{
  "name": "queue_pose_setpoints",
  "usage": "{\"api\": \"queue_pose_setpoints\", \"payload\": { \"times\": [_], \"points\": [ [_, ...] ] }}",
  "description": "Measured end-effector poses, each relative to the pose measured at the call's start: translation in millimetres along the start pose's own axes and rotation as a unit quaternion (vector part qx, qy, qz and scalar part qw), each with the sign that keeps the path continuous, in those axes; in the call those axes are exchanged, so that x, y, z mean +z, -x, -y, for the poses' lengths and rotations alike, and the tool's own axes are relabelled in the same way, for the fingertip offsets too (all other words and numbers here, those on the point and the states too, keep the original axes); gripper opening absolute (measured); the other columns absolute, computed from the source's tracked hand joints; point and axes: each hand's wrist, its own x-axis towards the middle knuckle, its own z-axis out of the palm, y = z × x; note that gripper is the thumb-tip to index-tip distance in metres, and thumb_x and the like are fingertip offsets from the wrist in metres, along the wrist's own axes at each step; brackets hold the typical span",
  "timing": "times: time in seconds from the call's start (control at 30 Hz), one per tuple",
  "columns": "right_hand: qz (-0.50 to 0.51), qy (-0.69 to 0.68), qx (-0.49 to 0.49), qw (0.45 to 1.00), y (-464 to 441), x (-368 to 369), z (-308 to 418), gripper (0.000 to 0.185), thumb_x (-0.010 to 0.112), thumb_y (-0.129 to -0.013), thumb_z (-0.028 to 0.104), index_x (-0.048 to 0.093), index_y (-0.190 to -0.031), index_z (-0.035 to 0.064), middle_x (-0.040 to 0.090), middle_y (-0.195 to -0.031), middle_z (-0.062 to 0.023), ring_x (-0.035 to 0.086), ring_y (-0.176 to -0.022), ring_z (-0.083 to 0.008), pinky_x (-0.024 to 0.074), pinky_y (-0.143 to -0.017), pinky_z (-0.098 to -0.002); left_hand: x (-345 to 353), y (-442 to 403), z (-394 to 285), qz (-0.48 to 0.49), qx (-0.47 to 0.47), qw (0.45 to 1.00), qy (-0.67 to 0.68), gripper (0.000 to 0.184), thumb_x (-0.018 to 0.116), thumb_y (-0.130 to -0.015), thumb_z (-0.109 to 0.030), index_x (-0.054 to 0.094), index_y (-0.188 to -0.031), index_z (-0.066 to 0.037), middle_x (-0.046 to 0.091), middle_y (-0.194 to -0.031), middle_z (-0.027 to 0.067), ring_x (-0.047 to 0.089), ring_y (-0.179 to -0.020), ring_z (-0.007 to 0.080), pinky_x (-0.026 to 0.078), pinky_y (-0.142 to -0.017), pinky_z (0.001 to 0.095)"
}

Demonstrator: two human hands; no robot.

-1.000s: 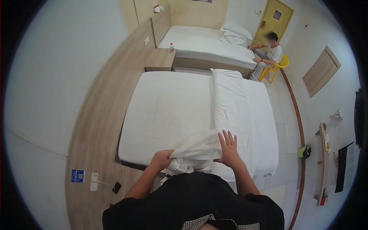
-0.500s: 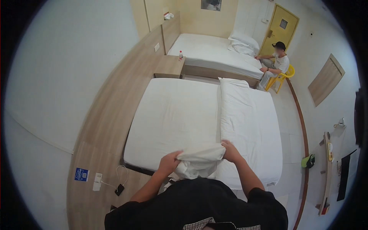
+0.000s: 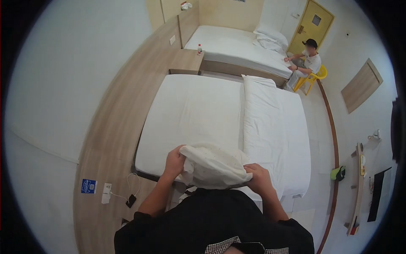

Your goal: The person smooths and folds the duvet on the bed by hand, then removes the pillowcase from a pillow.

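Observation:
A white pillowcase (image 3: 215, 165) with faint small spots is stretched between my hands, in front of my body and above the near end of the bed (image 3: 190, 114). My left hand (image 3: 174, 163) grips its upper left corner, fingers closed on the fabric. The right side, lower down, is pinched in my right hand (image 3: 257, 175). The cloth bulges in the middle and sags below; whether a pillow is inside I cannot tell. A folded white duvet (image 3: 262, 114) lies across the bed, to the right of the bare sheet.
A wooden headboard panel (image 3: 114, 110) runs along the left, with a phone (image 3: 132, 200) charging by a cable. Beyond stand a nightstand (image 3: 184, 59) with a bottle (image 3: 199, 49) and another bed (image 3: 228, 40). A person (image 3: 311, 61) sits on a yellow chair (image 3: 319, 76).
My left hand has risen and moved left, and my right hand has come lower. The pillowcase, bunched up before, is spread wider between them.

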Motion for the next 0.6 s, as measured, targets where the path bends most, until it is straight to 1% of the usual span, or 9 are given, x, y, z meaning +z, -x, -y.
{"api": "queue_pose_setpoints", "payload": {
  "times": [0.03, 0.07, 0.2, 0.33, 0.4, 0.47, 0.53, 0.57, 0.6],
  "points": [
    [0.026, 0.007, 0.014, 1.0, 3, -4, -7, 0.023, 0.07, -0.075, 0.01, 0.072, -0.098, 0.01, 0.071, -0.1, -0.011, 0.067, -0.09, -0.0291, 0.0544, -0.078, -0.0375, 4, 0, 3, 0.018, -0.006, 0.999, -0.03, 0.031, 0.051, -0.094, -0.026, 0.066, -0.11, -0.003, 0.069, -0.094, 0.0198, 0.067, -0.088, 0.0323, 0.051, -0.08, 0.0365],
    [0.025, -0.028, 0.051, 0.998, 5, -8, -11, 0.018, 0.069, -0.077, 0.01, 0.073, -0.095, 0.0102, 0.072, -0.097, -0.01, 0.068, -0.088, -0.0293, 0.0545, -0.075, -0.036, 3, 3, -17, 0.091, -0.088, 0.982, -0.14, 0.031, 0.05, -0.093, -0.024, 0.066, -0.11, -0.002, 0.068, -0.096, 0.0225, 0.066, -0.091, 0.0362, 0.051, -0.08, 0.0384],
    [0.063, -0.045, 0.146, 0.986, 17, -32, -30, 0.011, 0.068, -0.079, 0.013, 0.072, -0.088, 0.0068, 0.07, -0.085, -0.0134, 0.069, -0.08, -0.0309, 0.0534, -0.07, -0.0361, 16, 19, -5, 0.102, 0.018, 0.984, -0.148, 0.03, 0.047, -0.091, -0.018, 0.067, -0.109, -0.003, 0.068, -0.096, 0.0218, 0.064, -0.091, 0.0417, 0.051, -0.077, 0.0417],
    [-0.04, -0.149, 0.112, 0.982, 17, -52, -17, 0.007, 0.066, -0.076, 0.004, 0.07, -0.081, 0.0029, 0.07, -0.078, -0.0136, 0.068, -0.072, -0.0296, 0.053, -0.064, -0.034, 1, 25, -66, 0.105, 0.031, 0.987, -0.119, 0.027, 0.05, -0.091, -0.015, 0.068, -0.107, -0.002, 0.07, -0.094, 0.0196, 0.068, -0.086, 0.0366, 0.053, -0.075, 0.0387],
    [-0.105, -0.14, 0.049, 0.983, 14, -63, -11, 0.006, 0.064, -0.074, 0.002, 0.068, -0.078, 0.0013, 0.068, -0.074, -0.014, 0.068, -0.067, -0.0294, 0.0525, -0.061, -0.0335, -5, 28, -94, 0.099, 0.039, 0.992, -0.065, 0.026, 0.052, -0.091, -0.014, 0.069, -0.106, -0.001, 0.071, -0.093, 0.0187, 0.07, -0.085, 0.0334, 0.054, -0.075, 0.0368],
    [-0.183, -0.187, -0.007, 0.965, 8, -68, -2, 0.005, 0.06, -0.068, 0.0, 0.064, -0.071, -0.0006, 0.064, -0.066, -0.0129, 0.063, -0.056, -0.0288, 0.0498, -0.054, -0.0337, -7, 32, -118, 0.07, 0.146, 0.986, -0.023, 0.024, 0.052, -0.091, -0.011, 0.07, -0.102, 0.001, 0.073, -0.091, 0.015, 0.071, -0.082, 0.0261, 0.054, -0.072, 0.0332],
    [-0.235, -0.196, -0.02, 0.952, 3, -59, -9, 0.005, 0.06, -0.068, 0.0, 0.063, -0.071, -0.0003, 0.063, -0.065, -0.0122, 0.06, -0.055, -0.0284, 0.0488, -0.055, -0.0336, -8, 27, -124, 0.04, 0.284, 0.957, -0.043, 0.022, 0.054, -0.088, -0.009, 0.071, -0.098, 0.002, 0.073, -0.089, 0.014, 0.071, -0.079, 0.0211, 0.054, -0.072, 0.031],
    [-0.26, -0.199, -0.027, 0.944, 0, -52, -16, 0.005, 0.059, -0.067, 0.0, 0.063, -0.07, -0.0002, 0.063, -0.065, -0.0118, 0.059, -0.055, -0.0282, 0.0483, -0.055, -0.0335, -5, 21, -120, 0.042, 0.263, 0.963, -0.044, 0.022, 0.055, -0.088, -0.01, 0.071, -0.097, 0.002, 0.073, -0.089, 0.0153, 0.071, -0.08, 0.024, 0.054, -0.073, 0.0326],
    [-0.224, -0.119, -0.012, 0.967, -6, -38, -37, 0.006, 0.057, -0.067, -0.001, 0.062, -0.071, -0.0005, 0.062, -0.065, -0.0121, 0.059, -0.056, -0.0268, 0.0473, -0.055, -0.0335, 1, 15, -111, 0.044, 0.242, 0.968, -0.045, 0.022, 0.055, -0.087, -0.011, 0.071, -0.097, 0.001, 0.072, -0.089, 0.0167, 0.071, -0.081, 0.027, 0.054, -0.074, 0.0341]
  ]
}}
